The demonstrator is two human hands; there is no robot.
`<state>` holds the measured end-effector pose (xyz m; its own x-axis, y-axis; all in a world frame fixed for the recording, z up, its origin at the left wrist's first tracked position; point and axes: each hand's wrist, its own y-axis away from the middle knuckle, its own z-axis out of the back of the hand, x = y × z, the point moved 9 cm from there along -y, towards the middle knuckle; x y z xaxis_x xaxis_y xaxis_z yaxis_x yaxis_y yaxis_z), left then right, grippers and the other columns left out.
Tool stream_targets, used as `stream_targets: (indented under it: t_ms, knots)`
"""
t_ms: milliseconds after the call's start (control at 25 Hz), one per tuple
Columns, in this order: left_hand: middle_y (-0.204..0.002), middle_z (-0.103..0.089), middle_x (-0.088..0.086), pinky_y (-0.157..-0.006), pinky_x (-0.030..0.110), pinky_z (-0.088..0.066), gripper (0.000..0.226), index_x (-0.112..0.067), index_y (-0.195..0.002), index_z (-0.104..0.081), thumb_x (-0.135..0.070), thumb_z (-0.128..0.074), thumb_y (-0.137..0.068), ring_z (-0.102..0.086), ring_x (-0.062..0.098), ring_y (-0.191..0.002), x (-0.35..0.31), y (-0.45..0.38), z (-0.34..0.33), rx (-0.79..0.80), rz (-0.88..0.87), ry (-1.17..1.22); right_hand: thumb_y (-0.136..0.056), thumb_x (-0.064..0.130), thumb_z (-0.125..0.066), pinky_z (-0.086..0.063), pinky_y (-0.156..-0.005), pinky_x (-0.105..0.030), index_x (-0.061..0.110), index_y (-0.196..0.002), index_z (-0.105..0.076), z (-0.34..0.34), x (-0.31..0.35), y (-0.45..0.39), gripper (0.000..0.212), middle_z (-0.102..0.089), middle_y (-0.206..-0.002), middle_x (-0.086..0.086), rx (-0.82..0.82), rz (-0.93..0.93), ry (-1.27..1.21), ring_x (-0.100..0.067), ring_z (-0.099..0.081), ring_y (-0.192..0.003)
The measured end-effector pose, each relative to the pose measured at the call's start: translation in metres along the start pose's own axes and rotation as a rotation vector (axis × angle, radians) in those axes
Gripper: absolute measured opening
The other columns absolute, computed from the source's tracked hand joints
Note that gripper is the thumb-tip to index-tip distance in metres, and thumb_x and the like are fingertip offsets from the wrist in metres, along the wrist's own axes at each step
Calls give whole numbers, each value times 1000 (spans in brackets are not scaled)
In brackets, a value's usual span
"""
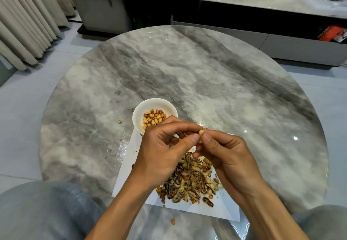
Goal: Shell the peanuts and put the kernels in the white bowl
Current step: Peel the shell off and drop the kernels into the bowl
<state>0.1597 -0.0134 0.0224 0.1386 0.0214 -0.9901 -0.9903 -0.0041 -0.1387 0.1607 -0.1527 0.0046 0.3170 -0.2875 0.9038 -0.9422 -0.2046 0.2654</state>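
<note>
The left hand [161,151] hides the white bowl's [150,103] near rim.

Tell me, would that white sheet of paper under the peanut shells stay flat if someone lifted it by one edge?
Probably not. The paper looks thin and lies flat on the table, so it would likely bend. The heap of shells sits near its middle, so it would probably sag there and spill them.
</note>
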Motion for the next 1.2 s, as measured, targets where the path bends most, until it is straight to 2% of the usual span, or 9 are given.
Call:
stream_targets:
  t_ms: [80, 200, 280, 360, 520, 720, 800, 960, 1200]
  knots:
    - [-94, -71, -3, -74, 44, -58, 18, -22, -98, -80, -14, -74, -83, -69, 23, -90, -1, 1, 1, -13, -16, -5, -68, 18, -75, -57, -66, -25, 3, -90, -80, 3, 2, -2, 27, -70, -74, -16, -14, -1, 31, -22, -65, -65]
    - [-95, -74, 0, -71, 26, -58, 17, -15, -98, -79, -13, -77, -82, -73, 16, -85, 5, 7, -8, -33, 85, 181, -72, 12, -73, -58, -68, -28, 1, -91, -79, 7, 3, -2, 23, -74, -81, -21, -78, 47, 59, -27, -69, -71]
    - [-96, -75, 2, -72, 24, -58, 22, -14, -99, -78, -15, -77, -77, -74, 17, -84, 8, 11, -13, -59, 123, 235, -73, 12, -72, -59, -70, -31, 2, -86, -79, 10, 2, 1, 18, -74, -84, -24, -128, 72, 66, -35, -70, -75]
    - [-100, -75, 2, -76, 24, -58, 26, -14, -102, -78, -15, -75, -77, -73, 17, -92, 11, 13, -12, -68, 113, 207, -73, 12, -73, -58, -72, -35, 3, -84, -80, 12, 2, 3, 17, -74, -83, -25, -159, 89, 86, -41, -67, -75]
    - [-111, -72, -5, -85, 32, -59, 33, -19, -114, -74, -7, -75, -84, -72, 17, -98, 7, 9, -12, 32, 32, 3, -75, 10, -69, -59, -70, -28, 4, -83, -80, 9, -3, 2, 15, -76, -86, -22, -127, 8, 16, -29, -74, -81]
    - [-105, -70, -10, -84, 26, -58, 31, -24, -110, -75, -9, -75, -82, -70, 14, -97, 4, 5, -5, 17, -4, -115, -84, 13, -63, -58, -75, -25, 0, -103, -75, -2, -15, 0, 26, -75, -102, -21, -2, -117, -45, -28, -72, -98]
    - [-105, -70, -9, -81, 24, -57, 33, -23, -111, -76, -6, -74, -83, -70, 13, -95, 8, 6, -5, 19, 57, -50, -87, 16, -61, -58, -77, -25, 3, -104, -76, -4, -17, 0, 26, -74, -105, -20, 5, -119, -38, -29, -71, -101]
    - [-102, -77, 0, -78, 22, -56, 37, -19, -110, -75, -24, -83, -74, -72, 13, -98, 25, 16, -16, -44, 318, 276, -81, 16, -68, -59, -78, -32, 11, -97, -80, 3, -12, 1, 20, -77, -98, -15, -96, -9, 62, -31, -73, -96]
    - [-98, -78, 2, -80, 22, -57, 25, -15, -100, -77, -19, -72, -77, -73, 15, -96, 27, 20, -19, -187, 300, 336, -88, 8, -67, -57, -82, -33, 8, -99, -79, 0, -12, 8, 17, -78, -93, -12, -171, 77, 138, -27, -75, -92]
